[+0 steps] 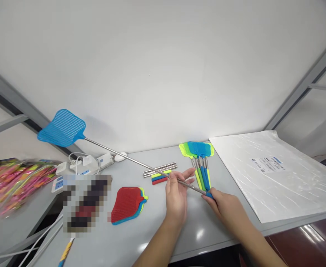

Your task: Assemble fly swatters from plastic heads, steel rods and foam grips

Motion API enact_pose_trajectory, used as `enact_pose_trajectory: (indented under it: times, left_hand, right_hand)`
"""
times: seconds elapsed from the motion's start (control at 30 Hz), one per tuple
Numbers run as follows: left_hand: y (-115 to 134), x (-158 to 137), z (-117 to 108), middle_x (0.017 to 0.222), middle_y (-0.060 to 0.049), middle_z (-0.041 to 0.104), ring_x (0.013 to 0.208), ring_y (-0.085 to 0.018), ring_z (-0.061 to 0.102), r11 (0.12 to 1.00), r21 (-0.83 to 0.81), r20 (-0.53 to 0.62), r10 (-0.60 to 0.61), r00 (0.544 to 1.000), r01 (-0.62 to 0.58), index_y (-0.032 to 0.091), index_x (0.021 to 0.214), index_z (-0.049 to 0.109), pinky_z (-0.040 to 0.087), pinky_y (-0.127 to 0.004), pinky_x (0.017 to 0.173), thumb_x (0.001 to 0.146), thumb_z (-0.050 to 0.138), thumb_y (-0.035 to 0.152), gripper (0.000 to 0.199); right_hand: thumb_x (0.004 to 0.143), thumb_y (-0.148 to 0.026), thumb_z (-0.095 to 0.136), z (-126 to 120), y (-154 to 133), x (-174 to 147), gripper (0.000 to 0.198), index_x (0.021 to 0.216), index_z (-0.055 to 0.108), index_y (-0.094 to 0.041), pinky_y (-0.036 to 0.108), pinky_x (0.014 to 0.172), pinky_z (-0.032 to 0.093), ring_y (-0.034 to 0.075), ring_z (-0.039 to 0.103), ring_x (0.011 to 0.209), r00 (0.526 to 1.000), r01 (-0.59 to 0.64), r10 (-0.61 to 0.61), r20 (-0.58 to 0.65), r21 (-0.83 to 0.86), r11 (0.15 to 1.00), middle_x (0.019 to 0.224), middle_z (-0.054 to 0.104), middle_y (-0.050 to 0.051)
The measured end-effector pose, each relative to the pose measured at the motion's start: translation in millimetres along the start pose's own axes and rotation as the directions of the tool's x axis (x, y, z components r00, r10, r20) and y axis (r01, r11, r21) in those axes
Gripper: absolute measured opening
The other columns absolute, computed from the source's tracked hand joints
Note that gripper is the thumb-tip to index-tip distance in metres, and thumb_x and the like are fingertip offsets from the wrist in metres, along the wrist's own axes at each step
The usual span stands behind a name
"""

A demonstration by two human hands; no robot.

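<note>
A blue fly swatter [63, 128] with a long metal rod slants across the view, its head raised at the upper left. The thumb of my left hand [176, 196] lies on the rod, which passes between it and the partly spread fingers. My right hand [228, 209] is closed around the blue handle, mostly hiding it. Behind my hands lies a cluster of short fly swatters [199, 149] with green, blue and yellow handles. Left of my left hand are several metal rods [160, 168], coloured handle sleeves [160, 179] and a stack of loose swatter heads [126, 202], red on top.
A white wrapped package [235, 174] covers the table's right side. Power strips and plugs [89, 163] with cables stand at the back left. Bagged pink and orange items [18, 185] fill the far left. A pixelated object lies in front of the plugs. A wall rises behind the grey table [107, 241].
</note>
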State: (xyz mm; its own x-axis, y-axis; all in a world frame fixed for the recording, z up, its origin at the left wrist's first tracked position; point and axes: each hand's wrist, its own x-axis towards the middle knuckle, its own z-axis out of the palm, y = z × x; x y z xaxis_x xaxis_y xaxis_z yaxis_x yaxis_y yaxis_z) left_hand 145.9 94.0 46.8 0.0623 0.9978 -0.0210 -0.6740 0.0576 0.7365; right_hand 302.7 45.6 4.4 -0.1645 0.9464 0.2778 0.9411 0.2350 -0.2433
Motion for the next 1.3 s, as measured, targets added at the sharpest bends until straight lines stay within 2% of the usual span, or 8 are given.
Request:
enact_pose_trajectory:
  times: [0.2, 0.43, 0.57, 0.8, 0.97, 1.1, 1.2, 1.3]
  left_hand:
    - [50, 10, -23, 0.108, -0.014, 0.07, 0.084, -0.021, 0.067, 0.995, 0.072, 0.028, 0.071, 0.997, -0.073, 0.019, 0.101, 0.061, 0.048, -0.04, 0.086, 0.095, 0.046, 0.048, 0.034]
    - [117, 56, -56, 0.067, 0.003, 0.06, 0.052, -0.01, 0.053, 0.923, -0.108, -0.308, 0.323, 0.895, -0.37, 0.02, 0.076, 0.054, 0.052, -0.035, 0.075, 0.094, 0.047, 0.051, 0.037]
    - [95, 53, -51, 0.059, 0.002, 0.056, 0.064, -0.015, 0.061, 0.923, -0.037, -0.272, 0.359, 0.893, -0.383, 0.02, 0.067, 0.045, 0.05, -0.033, 0.075, 0.094, 0.048, 0.049, 0.039]
    - [20, 12, -32, 0.088, -0.01, 0.072, 0.096, -0.023, 0.066, 0.996, 0.019, -0.153, 0.094, 0.984, -0.093, 0.02, 0.073, 0.05, 0.047, -0.035, 0.08, 0.094, 0.048, 0.05, 0.037]
    - [59, 26, -55, 0.104, -0.014, 0.071, 0.079, -0.02, 0.067, 0.999, -0.036, -0.043, 0.003, 0.999, -0.005, 0.018, 0.099, 0.061, 0.05, -0.037, 0.078, 0.091, 0.052, 0.051, 0.035]
    - [101, 49, -74, 0.092, -0.006, 0.072, 0.066, -0.013, 0.064, 0.953, -0.169, -0.31, 0.191, 0.931, -0.252, 0.02, 0.099, 0.062, 0.051, -0.032, 0.076, 0.095, 0.046, 0.05, 0.035]
    - [92, 48, -72, 0.08, -0.006, 0.072, 0.07, -0.015, 0.067, 0.951, -0.122, -0.383, 0.219, 0.897, -0.284, 0.017, 0.093, 0.063, 0.051, -0.033, 0.078, 0.096, 0.042, 0.05, 0.039]
    - [56, 30, -57, 0.09, -0.01, 0.074, 0.083, -0.019, 0.069, 0.982, -0.091, -0.273, 0.135, 0.952, -0.165, 0.016, 0.092, 0.064, 0.049, -0.034, 0.083, 0.094, 0.049, 0.048, 0.035]
  right_hand:
    - [0.1, -0.045, 0.035, -7, -8, 0, 0.034, 0.075, 0.046, -0.025, 0.026, 0.05, 0.03, 0.018, 0.062, 0.055, 0.993, -0.061, 0.042, 0.111, 0.166, 0.984, 0.062, 0.063, -0.003]
    - [0.099, -0.045, 0.036, 1, -3, -13, 0.033, 0.074, 0.044, -0.025, 0.027, 0.052, 0.032, 0.018, 0.06, 0.054, 0.988, -0.026, 0.002, 0.152, 0.161, 0.987, 0.06, 0.06, -0.003]
    - [0.1, -0.045, 0.032, 8, -13, -11, 0.033, 0.074, 0.04, -0.026, 0.027, 0.051, 0.033, 0.019, 0.062, 0.054, 0.989, -0.039, 0.018, 0.148, 0.144, 0.989, 0.059, 0.06, -0.003]
    - [0.1, -0.049, 0.028, 12, -24, 1, 0.036, 0.074, 0.037, -0.026, 0.028, 0.051, 0.034, 0.021, 0.062, 0.058, 0.968, -0.154, 0.114, 0.225, 0.168, 0.974, 0.062, 0.062, -0.002]
    - [0.1, -0.049, 0.031, 15, -10, -12, 0.034, 0.076, 0.039, -0.027, 0.028, 0.054, 0.037, 0.02, 0.061, 0.058, 0.969, -0.126, 0.072, 0.235, 0.221, 0.967, 0.063, 0.062, -0.003]
    - [0.099, -0.047, 0.035, 18, -4, -23, 0.031, 0.076, 0.04, -0.027, 0.027, 0.055, 0.037, 0.019, 0.061, 0.058, 0.964, -0.096, 0.029, 0.265, 0.245, 0.965, 0.064, 0.062, -0.003]
    - [0.1, -0.045, 0.036, 20, -9, -21, 0.031, 0.075, 0.041, -0.026, 0.027, 0.054, 0.037, 0.019, 0.061, 0.058, 0.965, -0.09, 0.017, 0.262, 0.266, 0.96, 0.063, 0.062, -0.003]
    - [0.1, -0.045, 0.034, 22, -19, -13, 0.032, 0.074, 0.039, -0.026, 0.027, 0.053, 0.036, 0.02, 0.06, 0.057, 0.966, -0.105, 0.036, 0.254, 0.264, 0.959, 0.06, 0.06, -0.003]
